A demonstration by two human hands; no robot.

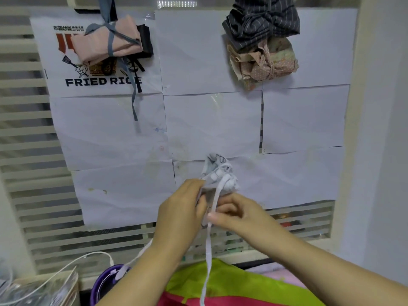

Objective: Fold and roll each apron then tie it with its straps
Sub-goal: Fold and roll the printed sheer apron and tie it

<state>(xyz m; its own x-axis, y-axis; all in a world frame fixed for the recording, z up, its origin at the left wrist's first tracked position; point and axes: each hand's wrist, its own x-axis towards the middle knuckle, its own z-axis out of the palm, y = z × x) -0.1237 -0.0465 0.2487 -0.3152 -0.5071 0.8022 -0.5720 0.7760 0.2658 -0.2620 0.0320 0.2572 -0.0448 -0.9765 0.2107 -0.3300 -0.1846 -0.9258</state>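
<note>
A small rolled bundle of pale grey-white apron point(217, 175) is held up in front of the papered wall. My left hand point(183, 208) grips the bundle from its left side. My right hand point(234, 214) pinches a white strap point(208, 250) just below the bundle. That strap comes over the bundle's front and hangs straight down past the bottom of the frame. A second strap end trails left behind my left forearm.
Three tied apron bundles hang on the wall: a pink one point(108, 43) at upper left, a dark striped one point(262, 21) at upper right, and a beige dotted one point(265, 62) below it. Green point(231, 283) and pink fabric lie below, next to a purple container point(103, 283) and white cables.
</note>
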